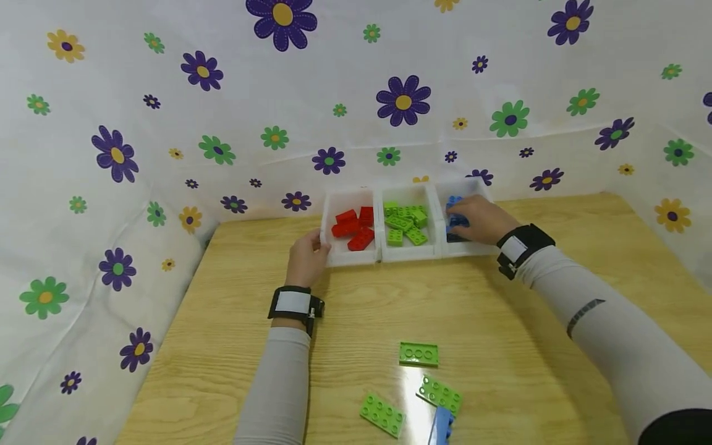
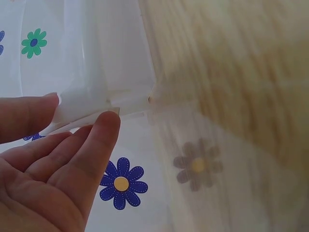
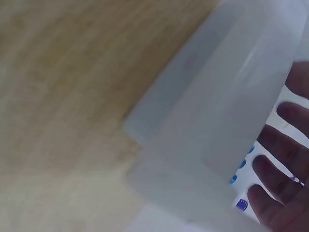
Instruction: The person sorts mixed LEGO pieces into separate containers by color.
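Three white bins stand joined in a row at the back of the table. Red bricks [image 1: 347,227] lie in the left bin [image 1: 351,259], lime green bricks [image 1: 405,217] in the middle bin [image 1: 411,252]. My left hand [image 1: 307,259] pinches the left bin's outer side wall between thumb and fingers, seen closer in the left wrist view. Inside the right bin [image 1: 466,248], my right hand [image 1: 483,219] reaches down to blue bricks [image 1: 453,201], partly hiding them. Its fingers [image 3: 277,145] are spread and loosely bent in the right wrist view; no held brick shows there.
Nearer on the wooden table [image 1: 267,259] lie three loose green bricks, one of them hollow side up [image 1: 418,354]. A blue brick [image 1: 441,426] touches or overlaps another green brick [image 1: 440,393] at the front edge of view. A flower-printed cloth [image 1: 356,80] hangs behind the bins.
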### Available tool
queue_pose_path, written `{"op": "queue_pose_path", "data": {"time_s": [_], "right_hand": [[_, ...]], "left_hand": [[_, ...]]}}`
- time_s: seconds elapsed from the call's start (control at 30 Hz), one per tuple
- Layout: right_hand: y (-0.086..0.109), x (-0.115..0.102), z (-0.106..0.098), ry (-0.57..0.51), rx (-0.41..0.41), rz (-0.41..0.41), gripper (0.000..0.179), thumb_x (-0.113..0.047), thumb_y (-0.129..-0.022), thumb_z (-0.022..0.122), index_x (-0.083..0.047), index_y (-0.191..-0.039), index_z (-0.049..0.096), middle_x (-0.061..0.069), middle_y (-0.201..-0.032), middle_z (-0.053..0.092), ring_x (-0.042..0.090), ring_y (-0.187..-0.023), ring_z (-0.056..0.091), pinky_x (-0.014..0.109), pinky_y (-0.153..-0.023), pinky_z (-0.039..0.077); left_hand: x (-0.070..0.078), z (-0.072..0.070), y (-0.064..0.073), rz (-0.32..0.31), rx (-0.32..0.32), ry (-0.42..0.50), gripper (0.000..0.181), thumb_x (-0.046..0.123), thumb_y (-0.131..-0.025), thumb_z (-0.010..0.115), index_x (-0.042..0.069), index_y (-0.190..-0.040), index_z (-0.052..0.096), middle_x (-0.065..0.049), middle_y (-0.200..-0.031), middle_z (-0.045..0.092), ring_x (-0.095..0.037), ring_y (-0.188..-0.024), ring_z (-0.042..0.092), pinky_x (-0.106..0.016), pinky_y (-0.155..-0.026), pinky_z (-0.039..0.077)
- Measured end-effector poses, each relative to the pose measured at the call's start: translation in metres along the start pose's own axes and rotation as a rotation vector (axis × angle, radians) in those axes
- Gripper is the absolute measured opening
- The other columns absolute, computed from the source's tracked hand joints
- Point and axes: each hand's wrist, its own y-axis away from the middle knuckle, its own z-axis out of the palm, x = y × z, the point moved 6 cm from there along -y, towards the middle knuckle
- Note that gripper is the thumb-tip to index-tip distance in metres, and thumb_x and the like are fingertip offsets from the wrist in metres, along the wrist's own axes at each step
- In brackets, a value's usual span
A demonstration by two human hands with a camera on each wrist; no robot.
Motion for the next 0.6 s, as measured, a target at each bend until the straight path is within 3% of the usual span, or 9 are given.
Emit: {"op": "queue_pose_path", "data": {"time_s": [0.13, 0.37, 0.5, 0.6], "right_hand": [[0.024, -0.011, -0.007, -0.031, 0.051, 0.042, 0.045, -0.03, -0.083, 0.061, -0.004, -0.119, 0.055, 0.014, -0.121, 0.05, 0.031, -0.115, 0.039, 0.045, -0.095, 0.031], [0.101, -0.047, 0.003, -0.226, 0.234, 0.058, 0.041, -0.022, -0.084, 0.061, -0.007, -0.121, 0.053, 0.011, -0.125, 0.047, 0.028, -0.116, 0.039, 0.046, -0.094, 0.033], [0.114, -0.05, 0.001, -0.29, 0.317, 0.114, 0.044, -0.026, -0.084, 0.06, -0.008, -0.123, 0.051, 0.01, -0.13, 0.043, 0.03, -0.118, 0.038, 0.05, -0.092, 0.033], [0.115, -0.034, -0.005, -0.353, 0.417, 0.23, 0.05, -0.033, -0.085, 0.057, -0.01, -0.129, 0.046, 0.01, -0.135, 0.037, 0.032, -0.121, 0.034, 0.053, -0.092, 0.031]], "left_hand": [[0.001, -0.003, 0.001, -0.007, 0.012, 0.002, 0.036, 0.007, -0.085, 0.058, 0.001, -0.12, 0.054, -0.011, -0.11, 0.059, -0.022, -0.099, 0.055, -0.038, -0.085, 0.043], [0.003, -0.002, 0.0, -0.006, 0.01, -0.005, 0.036, 0.007, -0.085, 0.057, 0.002, -0.12, 0.053, -0.011, -0.112, 0.058, -0.022, -0.101, 0.054, -0.037, -0.087, 0.042], [0.003, 0.0, -0.003, 0.016, 0.011, 0.001, 0.036, 0.007, -0.086, 0.056, 0.002, -0.121, 0.053, -0.011, -0.113, 0.058, -0.021, -0.102, 0.054, -0.037, -0.087, 0.042], [0.001, 0.002, -0.001, 0.005, 0.01, 0.008, 0.035, 0.007, -0.086, 0.057, 0.004, -0.12, 0.053, -0.01, -0.112, 0.058, -0.02, -0.101, 0.054, -0.037, -0.086, 0.042]]}}
